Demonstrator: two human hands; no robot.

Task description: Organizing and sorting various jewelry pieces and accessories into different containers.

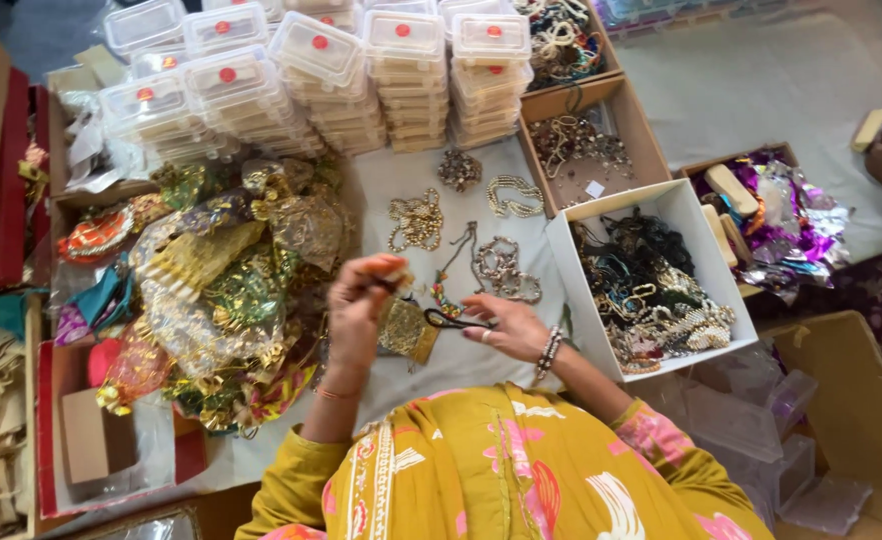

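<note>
Nearest is the yellow printed sleeve of the person. Above it, the left hand is closed, pinching the top of a small gold pouch that hangs over the white cloth. The right hand grips a dark cord beside the pouch. I think it goes best if the pouch mouth is held steady and the cord stays clear of the necklaces nearby.

Lighting bright, even daylight | casting only soft shadows | glinting off plastic lids (top) | bending slightly at edges | blurring mildly throughout
</note>
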